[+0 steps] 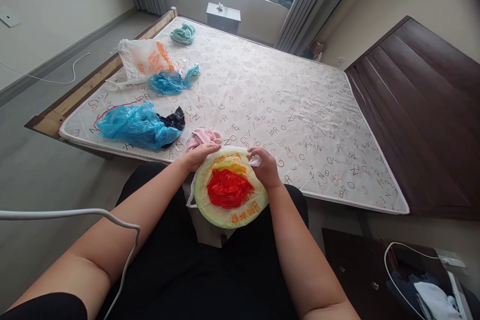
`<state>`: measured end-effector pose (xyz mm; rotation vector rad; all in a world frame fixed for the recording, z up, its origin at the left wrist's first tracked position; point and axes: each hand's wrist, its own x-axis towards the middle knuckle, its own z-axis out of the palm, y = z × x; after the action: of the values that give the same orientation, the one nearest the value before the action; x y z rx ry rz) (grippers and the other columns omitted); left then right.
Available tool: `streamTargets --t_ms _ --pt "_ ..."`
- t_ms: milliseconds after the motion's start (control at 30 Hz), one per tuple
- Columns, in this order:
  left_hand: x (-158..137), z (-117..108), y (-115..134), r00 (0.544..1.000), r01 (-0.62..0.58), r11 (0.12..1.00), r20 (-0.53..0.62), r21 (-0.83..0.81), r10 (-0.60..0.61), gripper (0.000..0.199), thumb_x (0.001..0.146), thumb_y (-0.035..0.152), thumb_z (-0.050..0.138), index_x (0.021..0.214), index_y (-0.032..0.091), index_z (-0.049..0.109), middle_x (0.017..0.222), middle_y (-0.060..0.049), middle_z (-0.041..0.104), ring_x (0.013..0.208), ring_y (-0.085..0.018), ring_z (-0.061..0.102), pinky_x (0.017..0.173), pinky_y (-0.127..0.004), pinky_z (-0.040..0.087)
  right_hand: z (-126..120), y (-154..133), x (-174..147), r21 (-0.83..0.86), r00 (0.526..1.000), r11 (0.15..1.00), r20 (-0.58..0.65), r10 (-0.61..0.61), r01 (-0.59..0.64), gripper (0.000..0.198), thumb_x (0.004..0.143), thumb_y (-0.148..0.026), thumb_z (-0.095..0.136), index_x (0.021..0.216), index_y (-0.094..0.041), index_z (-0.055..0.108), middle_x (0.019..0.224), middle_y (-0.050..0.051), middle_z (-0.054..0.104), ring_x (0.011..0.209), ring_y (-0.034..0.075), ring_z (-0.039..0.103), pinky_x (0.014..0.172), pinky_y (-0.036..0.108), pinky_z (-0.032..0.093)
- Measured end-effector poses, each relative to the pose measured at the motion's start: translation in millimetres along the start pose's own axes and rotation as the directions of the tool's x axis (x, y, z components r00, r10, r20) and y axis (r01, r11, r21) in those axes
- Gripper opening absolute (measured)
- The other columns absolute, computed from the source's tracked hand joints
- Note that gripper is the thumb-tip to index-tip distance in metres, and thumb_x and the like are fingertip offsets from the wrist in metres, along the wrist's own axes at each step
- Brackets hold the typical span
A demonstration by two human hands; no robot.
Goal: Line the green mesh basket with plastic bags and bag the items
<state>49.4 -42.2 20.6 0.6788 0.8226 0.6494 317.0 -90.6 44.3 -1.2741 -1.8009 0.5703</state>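
Note:
In front of my lap is a round, pale yellow-green plastic bag [210,210] with orange printing; its handles are white. Inside its top lies a crumpled red plastic bag [228,189], with some yellow and orange plastic behind it. My left hand [202,155] pinches the bag's upper left edge. At the upper right edge my right hand [266,167] is closed on the bag, a bit of clear white plastic showing at its fingers. A pink cloth [204,137] lies on the mattress just beyond my left hand. Beneath the bag, a pale box-like surface [212,235] partly shows.
The lettered mattress [262,105] bears blue plastic bags [138,125], a black bag [174,119], a white-and-orange bag [144,60] and a teal cloth [183,33]. A white cable [71,215] crosses my left arm. A dark nightstand [352,260] stands at right.

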Motion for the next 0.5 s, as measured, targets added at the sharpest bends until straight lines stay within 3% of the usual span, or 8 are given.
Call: streamTargets --t_ms 167,267,400,500 --pt "-4.5 3.8 2.6 0.995 0.096 0.992 -0.016 0.079 -0.095 0.048 0.070 0.045 0.092 0.102 0.014 0.074 0.099 -0.014 0.077 0.087 -0.026 0.075 0.077 -0.036 0.061 2.6 0.4 -0.1 -0.033 0.998 0.998 0.051 0.048 -0.047 0.012 0.094 -0.036 0.061 0.101 -0.028 0.068 0.112 0.005 0.074 0.104 0.022 0.070 0.096 0.038 0.055" --pt "-6.9 7.4 8.1 0.997 0.078 0.988 -0.017 0.130 -0.076 0.046 0.067 0.043 0.094 0.097 0.014 0.075 0.099 -0.014 0.077 0.083 -0.024 0.074 0.074 -0.034 0.059 4.4 5.4 1.0 -0.103 0.998 0.994 0.036 0.051 -0.047 0.028 0.092 -0.040 0.065 0.116 -0.028 0.067 0.120 0.008 0.071 0.112 0.025 0.068 0.100 0.041 0.054" --pt "-4.8 8.6 14.0 0.986 -0.060 0.935 -0.123 0.350 0.110 0.043 0.070 0.047 0.089 0.097 0.016 0.079 0.098 -0.010 0.078 0.086 -0.024 0.072 0.077 -0.034 0.057 7.5 14.3 2.8 -0.116 0.995 0.989 0.016 0.096 -0.093 0.041 0.087 -0.045 0.070 0.123 -0.024 0.067 0.121 0.011 0.071 0.114 0.028 0.066 0.103 0.044 0.053" --pt "-2.0 9.7 13.8 0.918 -0.154 0.797 -0.213 0.584 0.334 0.032 0.073 0.040 0.085 0.097 0.019 0.081 0.104 -0.007 0.079 0.098 -0.026 0.070 0.089 -0.034 0.054 8.2 15.8 3.9 -0.124 0.983 0.976 0.010 0.182 -0.179 0.040 0.085 -0.047 0.070 0.117 -0.022 0.069 0.116 0.011 0.073 0.109 0.028 0.067 0.101 0.045 0.053"
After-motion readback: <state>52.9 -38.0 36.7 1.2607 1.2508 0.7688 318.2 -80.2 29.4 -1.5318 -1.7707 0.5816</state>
